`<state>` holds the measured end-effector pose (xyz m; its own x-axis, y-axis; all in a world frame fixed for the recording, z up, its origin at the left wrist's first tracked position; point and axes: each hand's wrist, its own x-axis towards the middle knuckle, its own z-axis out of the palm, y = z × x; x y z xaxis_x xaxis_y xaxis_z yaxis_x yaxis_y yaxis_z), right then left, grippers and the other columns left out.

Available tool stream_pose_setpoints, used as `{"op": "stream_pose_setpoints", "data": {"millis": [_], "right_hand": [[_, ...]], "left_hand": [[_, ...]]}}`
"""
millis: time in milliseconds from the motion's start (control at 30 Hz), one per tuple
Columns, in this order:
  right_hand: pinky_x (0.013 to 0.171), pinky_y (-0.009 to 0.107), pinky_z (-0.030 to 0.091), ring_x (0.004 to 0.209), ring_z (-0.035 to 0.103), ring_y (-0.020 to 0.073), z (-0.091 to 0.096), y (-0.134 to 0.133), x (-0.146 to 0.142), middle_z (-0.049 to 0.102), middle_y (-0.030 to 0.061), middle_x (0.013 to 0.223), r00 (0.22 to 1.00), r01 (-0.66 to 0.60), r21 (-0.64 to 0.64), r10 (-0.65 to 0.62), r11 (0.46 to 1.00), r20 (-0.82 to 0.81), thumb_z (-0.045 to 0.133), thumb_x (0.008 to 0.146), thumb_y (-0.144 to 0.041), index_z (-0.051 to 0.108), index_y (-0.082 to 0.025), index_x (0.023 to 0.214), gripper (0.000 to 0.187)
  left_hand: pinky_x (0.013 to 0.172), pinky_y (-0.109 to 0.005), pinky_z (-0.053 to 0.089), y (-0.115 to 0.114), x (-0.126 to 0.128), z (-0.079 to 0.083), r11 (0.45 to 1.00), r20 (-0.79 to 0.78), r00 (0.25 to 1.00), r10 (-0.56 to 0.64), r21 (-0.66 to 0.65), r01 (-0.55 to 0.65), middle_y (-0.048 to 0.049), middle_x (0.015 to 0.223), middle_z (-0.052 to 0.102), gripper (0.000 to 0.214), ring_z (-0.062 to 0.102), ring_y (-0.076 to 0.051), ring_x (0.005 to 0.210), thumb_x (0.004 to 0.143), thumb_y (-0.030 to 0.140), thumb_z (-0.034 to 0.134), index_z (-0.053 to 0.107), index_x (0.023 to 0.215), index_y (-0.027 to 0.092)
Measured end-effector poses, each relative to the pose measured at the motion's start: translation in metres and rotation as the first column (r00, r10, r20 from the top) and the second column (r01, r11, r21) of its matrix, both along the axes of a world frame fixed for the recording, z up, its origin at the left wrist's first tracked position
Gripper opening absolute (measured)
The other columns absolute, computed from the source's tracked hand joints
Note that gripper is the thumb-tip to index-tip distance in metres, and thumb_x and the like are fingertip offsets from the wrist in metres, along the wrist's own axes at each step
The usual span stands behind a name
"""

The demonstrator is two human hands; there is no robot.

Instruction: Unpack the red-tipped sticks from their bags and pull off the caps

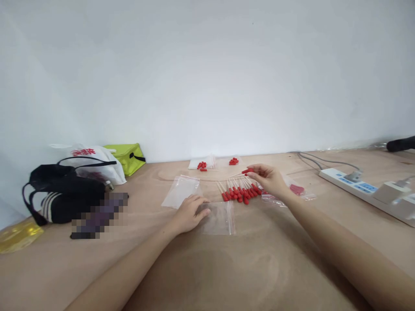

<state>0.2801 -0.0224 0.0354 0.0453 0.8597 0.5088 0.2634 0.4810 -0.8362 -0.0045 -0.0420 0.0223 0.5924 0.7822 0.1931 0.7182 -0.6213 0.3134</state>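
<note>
A pale wall (pixel 207 77) rises at the far side of a brown bench (pixel 240 276). At the left lie a black bag (pixel 69 185), a white plastic bag (pixel 106 166) behind it and a green bag (pixel 125 157) near the wall. A white power strip (pixel 353 185) with plugs lies on the right.

The left hand (pixel 191 214) rests with its thumb apart from its fingers, on the left part of a near clear bag (pixel 218 220). Another clear bag (pixel 180 192) lies just beyond that hand. The right hand (pixel 266 178) is pinched on a red-tipped stick (pixel 247 171), held above the far right part of a pile of sticks (pixel 240 190). The pile lies mid-bench, between the hands, its red ends mostly toward the near side. Two small red clusters lie farther off, one left (pixel 201 165) and one right (pixel 233 161).
</note>
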Motion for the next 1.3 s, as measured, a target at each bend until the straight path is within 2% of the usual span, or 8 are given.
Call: {"op": "stream_pose_setpoints", "data": {"millis": [167, 300, 400, 633, 733, 833, 1033, 1300], "right_hand": [[0.075, 0.03, 0.046, 0.079, 0.061, 0.016, -0.014, 0.008, -0.049, 0.067, 0.0054, 0.087, 0.899, -0.023, 0.243, -0.087, 0.97, 0.43, 0.053, 0.077, -0.02, 0.064, -0.019, 0.088, 0.016], [0.073, 0.027, 0.044, 0.081, 0.058, 0.0157, -0.023, 0.009, -0.064, 0.066, 0.0065, 0.086, 0.738, -0.156, 0.259, -0.062, 0.953, 0.672, 0.046, 0.079, -0.012, 0.064, -0.017, 0.088, 0.02], [0.074, 0.028, 0.041, 0.084, 0.055, 0.0164, -0.028, 0.006, -0.064, 0.065, 0.0064, 0.088, 0.643, -0.22, 0.243, -0.046, 0.945, 0.764, 0.044, 0.082, -0.014, 0.063, -0.017, 0.091, 0.022], [0.074, 0.033, 0.033, 0.087, 0.05, 0.0181, -0.03, -0.005, -0.064, 0.063, 0.0051, 0.09, 0.549, -0.16, 0.235, -0.112, 0.959, 0.828, 0.047, 0.083, -0.025, 0.062, -0.02, 0.091, 0.018], [0.072, 0.032, 0.031, 0.087, 0.049, 0.018, -0.032, -0.009, -0.067, 0.061, 0.0057, 0.09, 0.532, -0.146, 0.243, -0.131, 0.959, 0.836, 0.047, 0.083, -0.028, 0.062, -0.02, 0.089, 0.018], [0.072, 0.033, 0.03, 0.088, 0.048, 0.0189, -0.035, -0.012, -0.069, 0.06, 0.0069, 0.093, 0.51, -0.139, 0.263, -0.159, 0.955, 0.846, 0.048, 0.082, -0.028, 0.061, -0.019, 0.089, 0.017], [0.076, 0.034, 0.031, 0.089, 0.047, 0.019, -0.04, -0.016, -0.068, 0.058, 0.0069, 0.095, 0.518, -0.138, 0.282, -0.174, 0.949, 0.837, 0.045, 0.083, -0.024, 0.06, -0.018, 0.091, 0.018], [0.077, 0.034, 0.034, 0.092, 0.047, 0.0201, -0.045, -0.017, -0.067, 0.056, 0.0086, 0.099, 0.586, -0.105, 0.334, -0.213, 0.937, 0.782, 0.046, 0.081, -0.019, 0.059, -0.02, 0.095, 0.019]], "left_hand": [[0.061, -0.024, 0.039, 0.019, 0.014, 0.008, 0.974, -0.105, 0.994, 0.008, -0.223, -0.031, -0.0015, 0.077, 0.06, 0.025, 0.054, -0.015, 0.069, 0.071, 0.036, 0.056, 0.056, 0.086, 0.016], [0.053, -0.021, 0.035, 0.018, 0.011, 0.016, 0.97, -0.137, 0.991, -0.002, -0.243, -0.032, 0.0016, 0.063, 0.055, 0.02, 0.05, -0.013, 0.059, 0.071, 0.036, 0.053, 0.053, 0.066, 0.016], [0.056, -0.021, 0.038, 0.022, -0.006, 0.023, 0.968, -0.096, 0.981, 0.171, -0.169, -0.185, 0.0021, 0.067, 0.057, 0.019, 0.052, -0.013, 0.062, 0.075, 0.035, 0.047, 0.052, 0.07, 0.017], [0.068, -0.032, 0.044, 0.053, -0.046, 0.018, 0.797, -0.021, 0.797, 0.604, 0.038, -0.603, -0.0086, 0.085, 0.06, 0.035, 0.059, -0.021, 0.077, 0.077, 0.025, 0.042, 0.04, 0.11, 0.013], [0.089, -0.041, 0.035, 0.055, -0.038, 0.01, 0.806, -0.028, 0.814, 0.58, 0.161, -0.569, -0.0178, 0.117, 0.047, 0.053, 0.045, -0.028, 0.11, 0.072, 0.017, 0.045, 0.031, 0.123, 0.011], [0.103, -0.038, 0.019, 0.059, -0.021, 0.002, 0.895, -0.096, 0.905, 0.415, 0.218, -0.388, -0.0082, 0.133, 0.036, 0.045, 0.03, -0.022, 0.124, 0.076, 0.017, 0.042, 0.04, 0.122, 0.021], [0.097, -0.06, 0.008, 0.079, -0.019, -0.012, 0.957, -0.327, 0.905, 0.274, 0.001, -0.29, -0.003, 0.143, 0.02, 0.048, 0.013, -0.03, 0.13, 0.085, 0.052, 0.023, 0.032, 0.129, 0.035], [0.094, -0.054, 0.02, 0.089, -0.019, 0.01, 0.94, -0.321, 0.885, 0.338, 0.078, -0.331, -0.0063, 0.127, 0.044, 0.037, 0.032, -0.027, 0.121, 0.082, 0.049, 0.034, 0.058, 0.103, 0.03]]}}
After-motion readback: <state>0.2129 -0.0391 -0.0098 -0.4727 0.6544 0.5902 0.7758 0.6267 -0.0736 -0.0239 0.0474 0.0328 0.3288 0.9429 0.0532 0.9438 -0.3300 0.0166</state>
